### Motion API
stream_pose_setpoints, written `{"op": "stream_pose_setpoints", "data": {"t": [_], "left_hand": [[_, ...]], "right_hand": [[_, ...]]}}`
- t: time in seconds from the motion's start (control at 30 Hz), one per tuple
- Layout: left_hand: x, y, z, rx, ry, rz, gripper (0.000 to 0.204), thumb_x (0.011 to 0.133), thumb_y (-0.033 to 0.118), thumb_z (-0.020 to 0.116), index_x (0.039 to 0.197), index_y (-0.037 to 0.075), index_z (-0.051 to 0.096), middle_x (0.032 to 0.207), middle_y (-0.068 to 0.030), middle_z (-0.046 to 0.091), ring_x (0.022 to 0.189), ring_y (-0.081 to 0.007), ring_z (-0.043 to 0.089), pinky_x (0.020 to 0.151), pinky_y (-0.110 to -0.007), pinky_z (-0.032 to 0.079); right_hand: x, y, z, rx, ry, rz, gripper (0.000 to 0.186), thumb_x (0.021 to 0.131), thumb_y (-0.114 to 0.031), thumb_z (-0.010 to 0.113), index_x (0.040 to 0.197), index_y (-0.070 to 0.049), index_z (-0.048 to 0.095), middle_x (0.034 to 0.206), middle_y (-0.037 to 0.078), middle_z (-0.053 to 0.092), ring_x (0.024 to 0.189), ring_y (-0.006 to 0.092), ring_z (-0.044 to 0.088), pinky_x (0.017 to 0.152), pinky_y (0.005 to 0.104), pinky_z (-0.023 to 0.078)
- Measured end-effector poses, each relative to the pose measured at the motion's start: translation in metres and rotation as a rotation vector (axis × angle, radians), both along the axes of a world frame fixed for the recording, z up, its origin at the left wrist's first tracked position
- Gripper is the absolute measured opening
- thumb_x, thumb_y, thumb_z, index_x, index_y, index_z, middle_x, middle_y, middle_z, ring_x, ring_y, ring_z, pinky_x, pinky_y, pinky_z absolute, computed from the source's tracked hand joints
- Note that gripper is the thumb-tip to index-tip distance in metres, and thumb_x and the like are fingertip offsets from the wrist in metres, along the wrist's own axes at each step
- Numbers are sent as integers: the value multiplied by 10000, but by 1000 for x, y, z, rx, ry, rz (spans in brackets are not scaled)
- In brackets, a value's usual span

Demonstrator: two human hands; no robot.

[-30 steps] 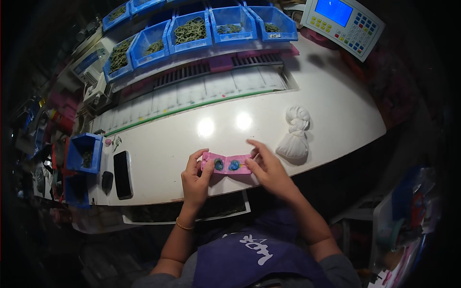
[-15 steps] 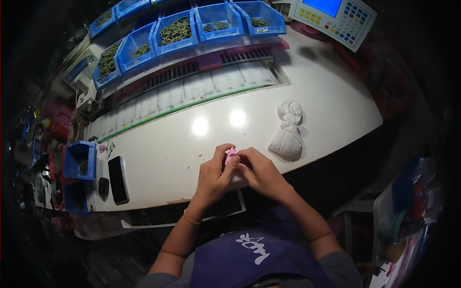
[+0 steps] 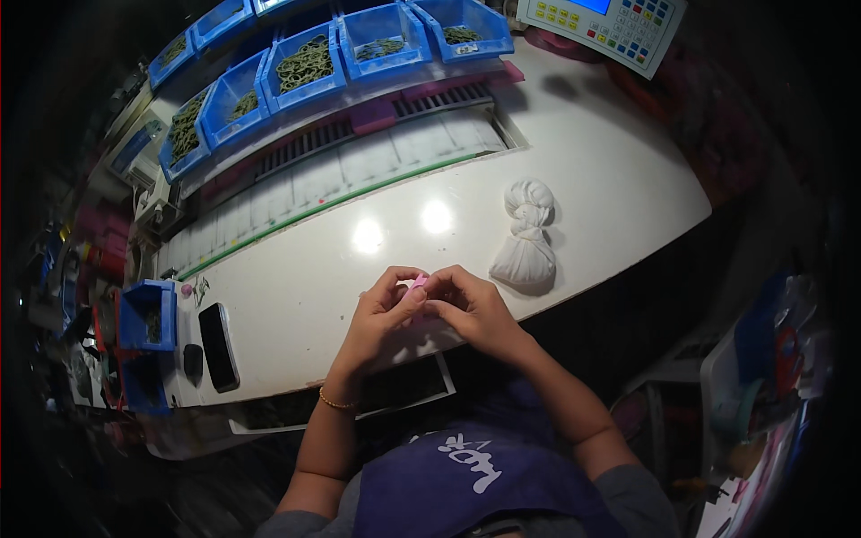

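Between my two hands, over the near edge of the white table, is a small pink piece (image 3: 418, 282), mostly covered by fingers; its exact kind I cannot make out. My left hand (image 3: 381, 314) pinches it with thumb and curled fingers. My right hand (image 3: 473, 312) meets it from the other side, with thumb and fingertips closed at the piece. Right of my hands lies a knotted white cloth bundle (image 3: 525, 255), touched by neither hand.
Blue bins (image 3: 305, 67) holding green ring-like pieces line the back. In front of them runs a pale strip with a green edge (image 3: 332, 199). A phone (image 3: 219, 346) and more blue bins (image 3: 148, 314) are at the left. A keypad device (image 3: 619, 31) stands back right; an open drawer (image 3: 341, 394) sits below.
My hands have shifted slightly left in the picture, and so has most of the tabletop. The pink piece is still between my fingers, with less of it showing.
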State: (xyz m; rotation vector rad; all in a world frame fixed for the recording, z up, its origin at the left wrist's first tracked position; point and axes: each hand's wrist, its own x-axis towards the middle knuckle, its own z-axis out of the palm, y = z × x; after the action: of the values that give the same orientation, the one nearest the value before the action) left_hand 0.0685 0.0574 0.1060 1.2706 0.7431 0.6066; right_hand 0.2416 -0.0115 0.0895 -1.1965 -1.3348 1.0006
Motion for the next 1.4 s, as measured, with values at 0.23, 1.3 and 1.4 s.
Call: {"op": "stream_pose_setpoints", "data": {"t": [0.23,1.3,1.4], "left_hand": [[-5,6,7,-130,-31,-83,302,992,219,618,1234,52,552,785,40,561,633,3,415,538,-162,280],[-11,5,3,-68,22,-58,336,1044,243,473,1261,4,566,850,-13,608,623,-51,505,519,-192,408],[-12,4,1,-99,1,-33,330,1046,234,461,1254,-2,562,854,-21,612,622,-59,515,516,-192,414]], "right_hand": [[4,2,3,127,-100,32,223,891,16,645,1104,-42,612,991,77,667,868,147,663,765,285,527],[-1,-5,-3,62,-237,-23,129,985,-102,572,1039,6,526,891,132,605,800,220,599,749,324,483],[-2,-5,-2,27,-220,-26,123,985,-101,562,1039,4,526,916,152,602,856,274,601,782,358,480]]}}
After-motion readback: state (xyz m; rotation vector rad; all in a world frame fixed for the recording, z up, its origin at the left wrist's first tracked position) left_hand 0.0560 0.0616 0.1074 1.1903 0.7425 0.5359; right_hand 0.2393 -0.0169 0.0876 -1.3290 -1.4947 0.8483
